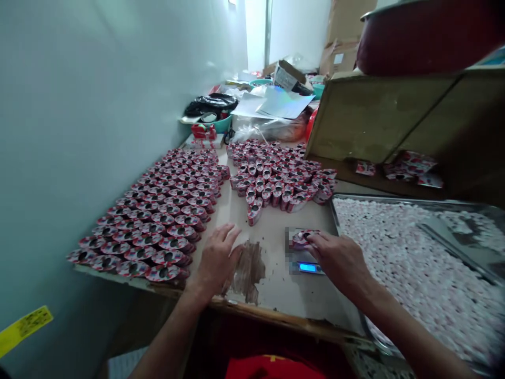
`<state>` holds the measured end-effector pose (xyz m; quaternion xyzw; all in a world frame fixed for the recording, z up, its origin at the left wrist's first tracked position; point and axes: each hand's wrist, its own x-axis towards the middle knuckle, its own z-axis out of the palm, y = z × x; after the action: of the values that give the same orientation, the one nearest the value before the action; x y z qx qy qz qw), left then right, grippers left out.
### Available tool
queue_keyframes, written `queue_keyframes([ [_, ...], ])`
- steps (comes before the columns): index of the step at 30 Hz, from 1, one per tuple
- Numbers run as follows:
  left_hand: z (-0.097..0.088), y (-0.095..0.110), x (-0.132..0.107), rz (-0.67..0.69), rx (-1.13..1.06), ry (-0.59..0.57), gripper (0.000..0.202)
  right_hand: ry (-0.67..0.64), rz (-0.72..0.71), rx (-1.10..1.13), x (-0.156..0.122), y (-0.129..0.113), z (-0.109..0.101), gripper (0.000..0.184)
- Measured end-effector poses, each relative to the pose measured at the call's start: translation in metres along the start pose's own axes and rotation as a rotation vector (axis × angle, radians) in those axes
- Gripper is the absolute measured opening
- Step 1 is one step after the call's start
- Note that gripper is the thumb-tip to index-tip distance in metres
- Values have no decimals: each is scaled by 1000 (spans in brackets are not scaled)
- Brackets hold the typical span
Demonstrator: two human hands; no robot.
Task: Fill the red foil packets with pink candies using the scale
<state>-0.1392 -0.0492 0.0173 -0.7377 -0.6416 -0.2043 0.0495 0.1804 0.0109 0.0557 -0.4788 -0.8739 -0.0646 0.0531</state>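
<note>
My right hand is over a small digital scale with a lit blue display. Its fingers are pressed together at the opening of a red-and-white printed packet standing on the scale. A small white piece shows at that opening; whatever lies between the fingertips is hidden. My left hand hovers or rests by the worn brown patch of the table, fingers stretched and holding nothing. Nearest to it are rows of upright open packets on the left and a looser cluster of the same packets ahead.
At right lies a large metal tray of small whitish pieces, with a flat metal scraper-like piece in it. Behind stands a cardboard box under a dark red basin. Papers, plastic and a teal basin crowd the far end.
</note>
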Motion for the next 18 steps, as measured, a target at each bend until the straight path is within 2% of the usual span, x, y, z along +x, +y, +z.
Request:
queue_keyframes([
  [3, 13, 6, -19, -5, -66, -18, 37, 136, 56, 69, -22, 20, -3, 24],
  [5, 21, 7, -27, -19, -96, -7, 35, 144, 138, 93, -41, 44, -2, 29],
  [7, 29, 7, -33, -38, -128, 21, 33, 64, 204, 89, -62, 73, 3, 29],
  [9, 32, 8, -36, -47, -151, 46, 31, -71, 208, 93, -82, 99, 12, 29],
  [12, 22, 8, -28, -49, -160, 61, 31, -191, 166, 121, -103, 118, 31, 39],
  [14, 6, 3, -3, -62, -113, 63, 30, -170, 171, 119, -106, 119, 44, 43],
  [15, -3, -3, 17, -79, -67, 70, 29, -150, 177, 113, -105, 118, 49, 43],
  [18, -29, -35, 103, -212, 96, 164, 29, -99, 198, 89, -102, 116, 59, 31],
])
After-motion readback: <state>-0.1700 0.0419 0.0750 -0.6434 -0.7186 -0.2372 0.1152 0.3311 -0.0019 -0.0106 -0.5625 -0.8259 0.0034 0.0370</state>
